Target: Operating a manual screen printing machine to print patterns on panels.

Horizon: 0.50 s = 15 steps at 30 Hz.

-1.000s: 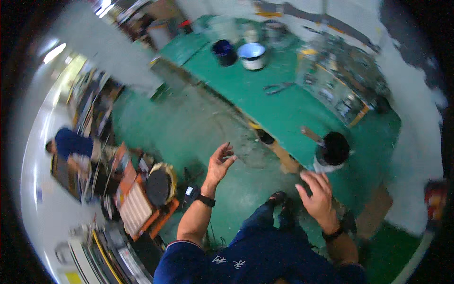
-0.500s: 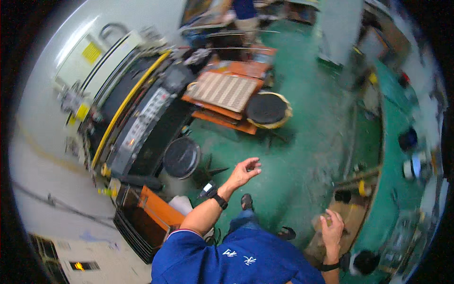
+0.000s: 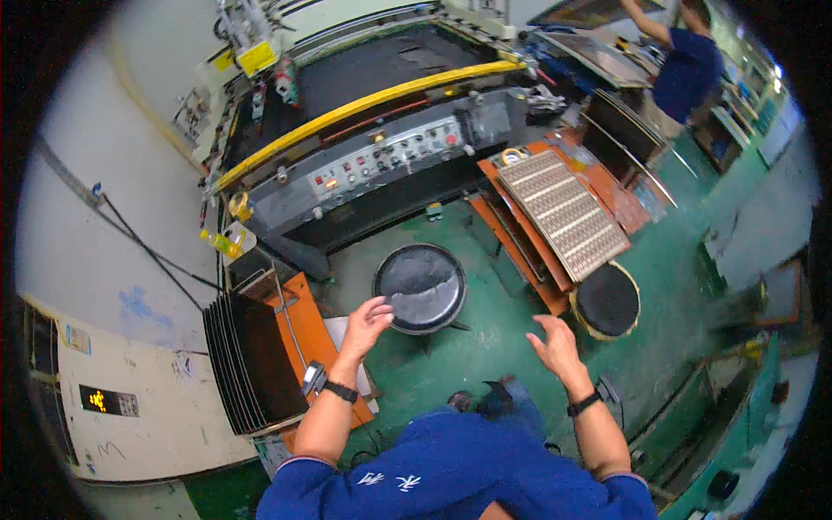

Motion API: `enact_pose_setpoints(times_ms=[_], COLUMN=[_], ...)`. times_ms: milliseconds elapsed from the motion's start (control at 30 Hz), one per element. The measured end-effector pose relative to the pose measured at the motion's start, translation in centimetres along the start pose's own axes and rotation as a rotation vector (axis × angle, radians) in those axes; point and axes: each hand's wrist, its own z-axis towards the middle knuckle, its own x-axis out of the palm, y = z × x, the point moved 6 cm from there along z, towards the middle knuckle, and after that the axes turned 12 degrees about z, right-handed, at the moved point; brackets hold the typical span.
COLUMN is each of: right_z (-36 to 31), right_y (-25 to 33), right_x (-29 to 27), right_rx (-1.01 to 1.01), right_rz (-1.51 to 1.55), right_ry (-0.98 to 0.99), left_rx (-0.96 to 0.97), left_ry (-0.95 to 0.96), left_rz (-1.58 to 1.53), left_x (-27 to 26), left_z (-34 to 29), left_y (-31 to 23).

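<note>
My left hand [image 3: 367, 326] is raised over the near-left rim of a round black stool [image 3: 422, 282], its fingers loosely bent and apart with nothing in them. Whether it touches the seat I cannot tell. To the right, my right hand [image 3: 556, 348] hangs in the air over the green floor, thumb and fingers spread, holding nothing. It is nearest to a second round stool [image 3: 608, 299] with a black seat and yellowish edge. Beyond it a sheet with a tan repeating pattern [image 3: 563, 212] lies on an orange-brown stacked cart [image 3: 507, 247].
A large machine with a yellow bar [image 3: 364, 114] and button panel [image 3: 386, 156] stands ahead. At left are a rack of dark trays [image 3: 238, 368], an orange board [image 3: 316, 347] and a white cabinet [image 3: 121, 433]. Another person in dark blue [image 3: 689, 74] works at far right.
My view has turned left, toward the machine. Both hands are now raised in front of me; the right has come up from beside the bench. Neither has taken hold of anything.
</note>
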Motion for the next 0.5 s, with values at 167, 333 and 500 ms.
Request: enact_pose_setpoints(times_ms=[167,333,500], right_z=[17.8,36.0,51.7], right_y=[-2.6,-5.3,-7.9], right_x=[8.2,17.1,23.9], right_rx=[-0.250,-0.268,-0.253], right_rz=[-0.070,-0.143,-0.110], right_ry=[0.193,0.354,0.468], left_rx=[-0.202,-0.373,-0.572], left_ry=[-0.330,-0.605,-0.764], left_rz=[-0.100,-0.093,-0.014], left_x=[-5.9,-7.8,-7.7], left_z=[-1.9,-1.3,6.0], left_y=[4.3,4.5,-1.6])
